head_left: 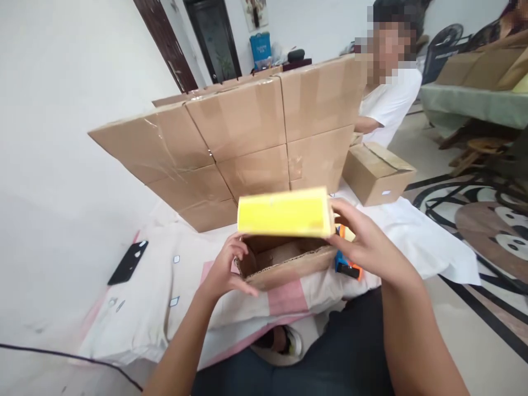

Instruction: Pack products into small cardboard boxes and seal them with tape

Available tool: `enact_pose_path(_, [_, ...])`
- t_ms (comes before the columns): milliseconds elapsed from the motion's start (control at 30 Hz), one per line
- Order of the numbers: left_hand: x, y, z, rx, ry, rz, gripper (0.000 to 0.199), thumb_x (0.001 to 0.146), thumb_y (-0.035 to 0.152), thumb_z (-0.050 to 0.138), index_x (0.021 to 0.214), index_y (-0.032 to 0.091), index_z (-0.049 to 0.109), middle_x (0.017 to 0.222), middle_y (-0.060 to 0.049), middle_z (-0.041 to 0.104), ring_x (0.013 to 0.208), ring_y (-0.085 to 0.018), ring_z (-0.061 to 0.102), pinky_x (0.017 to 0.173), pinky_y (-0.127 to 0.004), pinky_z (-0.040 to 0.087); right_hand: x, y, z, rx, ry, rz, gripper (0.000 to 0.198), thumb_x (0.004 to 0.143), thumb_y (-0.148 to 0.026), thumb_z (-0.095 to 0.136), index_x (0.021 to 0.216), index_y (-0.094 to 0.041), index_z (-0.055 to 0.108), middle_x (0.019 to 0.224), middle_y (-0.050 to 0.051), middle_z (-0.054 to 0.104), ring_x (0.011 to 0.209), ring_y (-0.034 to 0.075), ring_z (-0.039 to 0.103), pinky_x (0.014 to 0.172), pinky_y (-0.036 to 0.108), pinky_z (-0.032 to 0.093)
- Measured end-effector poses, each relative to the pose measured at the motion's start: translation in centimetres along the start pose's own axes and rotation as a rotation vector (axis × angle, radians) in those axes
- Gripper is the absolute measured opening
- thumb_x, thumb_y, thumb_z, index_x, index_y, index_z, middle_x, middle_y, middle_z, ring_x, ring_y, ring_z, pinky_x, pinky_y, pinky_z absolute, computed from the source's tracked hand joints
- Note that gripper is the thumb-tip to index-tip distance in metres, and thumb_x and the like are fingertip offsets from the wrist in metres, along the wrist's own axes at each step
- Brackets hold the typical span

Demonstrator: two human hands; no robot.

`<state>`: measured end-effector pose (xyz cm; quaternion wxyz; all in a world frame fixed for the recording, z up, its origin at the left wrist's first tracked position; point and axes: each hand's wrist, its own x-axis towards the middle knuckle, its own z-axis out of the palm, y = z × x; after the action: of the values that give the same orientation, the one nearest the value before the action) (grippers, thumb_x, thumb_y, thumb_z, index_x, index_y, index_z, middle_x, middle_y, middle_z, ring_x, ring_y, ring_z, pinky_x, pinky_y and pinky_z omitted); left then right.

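A bright yellow box (282, 214), slightly blurred, is held above an open cardboard box (284, 270). My right hand (358, 235) grips the yellow box by its right end, thumb below and fingers on the far side. Around the left end of the cardboard box, my left hand (231, 269) has its thumb and fingers spread, with fingertips close to the yellow box's lower left corner; whether they touch it I cannot tell. The inside of the cardboard box looks bare where visible. Beside its right end lies a blue and orange object (347, 268) with a black part, partly hidden.
Stacked cartons (251, 165) form a wall behind the work. A closed carton (379, 173) sits to the right, near a person in a white shirt (391, 104). A black phone-shaped object (127, 263) lies left on the pale cloth (152, 297). A dark cable (74, 353) crosses the lower left.
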<state>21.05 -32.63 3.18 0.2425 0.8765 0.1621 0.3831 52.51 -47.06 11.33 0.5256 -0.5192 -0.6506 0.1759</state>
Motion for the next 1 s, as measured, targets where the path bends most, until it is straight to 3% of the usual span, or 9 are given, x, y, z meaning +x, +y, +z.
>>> enact_pose_path(133, [-1.5,-0.9,-0.1,0.013,0.170,0.096,0.072,0.050,0.072,0.086,0.089,0.024,0.049,0.099,-0.006,0.064,0.125,-0.035,0.057,0.102,-0.055,0.048,-0.5,-1.3,-0.7,-0.264,-0.221,-0.053,0.058,0.087,-0.010,0.055,0.142,-0.030,0.053,0.140,0.007,0.061,0.128,0.028,0.059,0.108,0.047,0.050])
enact_pose_path(300, [-2.2,-1.0,0.0,0.074,0.250,0.117,0.069,0.055,0.073,0.083,0.088,0.024,0.048,0.093,-0.004,0.063,0.122,-0.034,0.059,0.103,-0.059,0.047,-1.5,-1.7,-1.4,-0.484,-0.302,0.006,0.060,0.092,-0.026,0.060,0.150,-0.030,0.046,0.147,0.006,0.057,0.131,0.031,0.058,0.110,0.044,0.050])
enact_pose_path(467, [-2.7,-1.0,0.4,0.064,0.295,0.145,0.067,0.059,0.069,0.084,0.090,0.024,0.046,0.095,-0.005,0.065,0.110,-0.030,0.064,0.105,-0.061,0.046,-1.4,-2.6,-1.8,-0.518,-0.396,0.086,0.054,0.091,-0.032,0.062,0.144,-0.028,0.052,0.132,0.008,0.067,0.103,0.027,0.071,0.081,0.036,0.061])
enact_pose_path(600, [-3.7,-0.5,0.2,0.096,0.284,0.181,0.064,0.068,0.080,0.068,0.090,0.023,0.048,0.094,-0.005,0.066,0.110,-0.028,0.064,0.105,-0.059,0.047,-2.1,-3.9,-1.9,-0.425,-0.547,0.106,0.055,0.086,-0.028,0.065,0.140,-0.031,0.056,0.117,0.005,0.073,0.083,0.022,0.073,0.057,0.028,0.058])
enact_pose_path(667, [-4.3,0.0,0.0,0.121,0.271,0.174,0.062,0.071,0.081,0.063,0.091,0.023,0.049,0.095,-0.005,0.066,0.106,-0.027,0.066,0.106,-0.059,0.047,-2.3,-4.0,-1.4,-0.425,-0.588,0.130,0.053,0.085,-0.027,0.066,0.138,-0.031,0.058,0.109,0.005,0.075,0.074,0.020,0.072,0.052,0.027,0.056])
enact_pose_path(733, [-4.8,0.5,-0.1,0.129,0.260,0.162,0.062,0.071,0.080,0.064,0.093,0.024,0.050,0.097,-0.005,0.067,0.100,-0.026,0.068,0.109,-0.059,0.045,-2.3,-3.5,-0.3,-0.489,-0.594,0.149,0.050,0.085,-0.026,0.065,0.135,-0.029,0.061,0.108,0.005,0.076,0.077,0.021,0.073,0.059,0.030,0.058])
enact_pose_path(833, [-4.8,0.6,0.2,0.129,0.282,0.134,0.065,0.067,0.078,0.070,0.096,0.024,0.048,0.099,-0.004,0.066,0.098,-0.025,0.069,0.112,-0.061,0.042,-1.6,-1.8,1.6,-0.629,-0.591,0.145,0.046,0.085,-0.024,0.061,0.131,-0.028,0.063,0.118,0.006,0.074,0.097,0.027,0.073,0.077,0.036,0.059])
enact_pose_path(1000, [-5.1,0.0,1.0,0.116,0.288,0.018,0.066,0.067,0.068,0.079,0.105,0.024,0.048,0.114,-0.009,0.062,0.126,-0.033,0.058,0.113,-0.067,0.039,0.0,0.4,3.5,-0.829,-0.615,0.226,0.046,0.087,-0.022,0.056,0.131,-0.034,0.062,0.124,0.000,0.073,0.102,0.028,0.072,0.081,0.038,0.056])
